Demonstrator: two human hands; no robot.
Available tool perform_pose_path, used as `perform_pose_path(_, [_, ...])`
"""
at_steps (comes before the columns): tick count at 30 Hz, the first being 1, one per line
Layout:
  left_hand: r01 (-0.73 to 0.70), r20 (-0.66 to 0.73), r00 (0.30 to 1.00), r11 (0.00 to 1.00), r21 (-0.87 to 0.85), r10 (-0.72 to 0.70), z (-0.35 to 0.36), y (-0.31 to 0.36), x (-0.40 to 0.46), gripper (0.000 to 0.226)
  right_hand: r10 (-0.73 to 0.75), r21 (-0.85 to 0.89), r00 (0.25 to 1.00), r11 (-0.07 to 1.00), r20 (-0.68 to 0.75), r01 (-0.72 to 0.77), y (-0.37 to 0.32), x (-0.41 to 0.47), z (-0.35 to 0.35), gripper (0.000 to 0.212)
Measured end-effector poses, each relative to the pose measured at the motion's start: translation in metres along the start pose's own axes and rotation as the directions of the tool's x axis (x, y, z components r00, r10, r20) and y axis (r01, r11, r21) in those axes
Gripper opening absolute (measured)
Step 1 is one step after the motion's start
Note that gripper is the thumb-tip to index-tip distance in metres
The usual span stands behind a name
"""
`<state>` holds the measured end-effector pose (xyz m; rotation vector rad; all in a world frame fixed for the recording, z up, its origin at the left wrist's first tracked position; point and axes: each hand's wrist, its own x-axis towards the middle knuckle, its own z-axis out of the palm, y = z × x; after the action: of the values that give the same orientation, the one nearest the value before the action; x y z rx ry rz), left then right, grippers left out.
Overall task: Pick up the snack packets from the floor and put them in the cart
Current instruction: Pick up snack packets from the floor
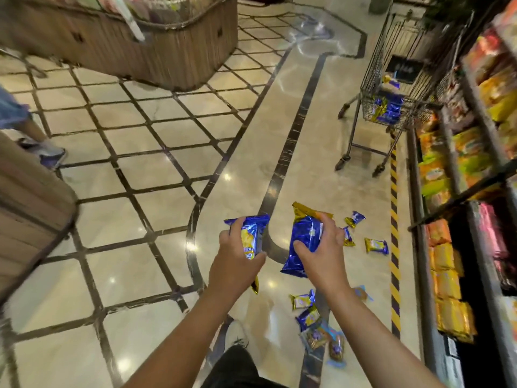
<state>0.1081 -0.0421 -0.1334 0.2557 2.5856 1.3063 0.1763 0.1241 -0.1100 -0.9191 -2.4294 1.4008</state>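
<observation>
Above the marble floor [307,130], the left hand [235,264] grips one blue packet [253,233], the right hand [321,247] another [303,242] — several already lie in the cart [391,88], while loose packets [376,245] remain scattered below.

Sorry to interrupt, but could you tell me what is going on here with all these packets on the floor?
A person is collecting spilled snack packets in a shop aisle. The left hand grips one blue packet and the right hand grips a larger blue and gold packet. More small packets lie scattered on the tiled floor around them. The wire cart stands further up the aisle beside the shelves, with some blue packets already inside.
</observation>
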Motion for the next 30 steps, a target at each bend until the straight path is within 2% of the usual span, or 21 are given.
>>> perform_pose_path(9, [0.037,0.011,0.999,0.999,-0.031,-0.037,-0.047,-0.027,0.081,0.084,0.067,-0.031,0.998,0.997,0.011,-0.067,-0.034,0.05,0.045,0.072])
perform_pose_path(16, [0.105,-0.017,0.994,0.989,-0.104,-0.107,-0.062,-0.033,0.134,0.081,0.007,-0.018,0.999,1.0,0.051,-0.006,-0.065,0.111,0.071,0.073])
perform_pose_path(23, [0.121,-0.126,0.983,0.988,-0.092,-0.133,-0.063,-0.02,0.225,0.072,0.003,0.071,0.985,0.997,0.17,-0.015,-0.088,0.206,0.097,0.068])
perform_pose_path(26, [0.116,-0.145,0.981,0.99,-0.077,-0.127,-0.06,0.001,0.27,0.073,-0.016,0.131,0.985,0.991,0.174,-0.007,-0.099,0.258,0.099,0.066])
perform_pose_path(30, [0.106,-0.162,0.98,0.994,-0.04,-0.111,-0.046,0.03,0.33,0.074,-0.062,0.128,0.982,0.991,0.179,0.039,-0.108,0.331,0.094,0.066])
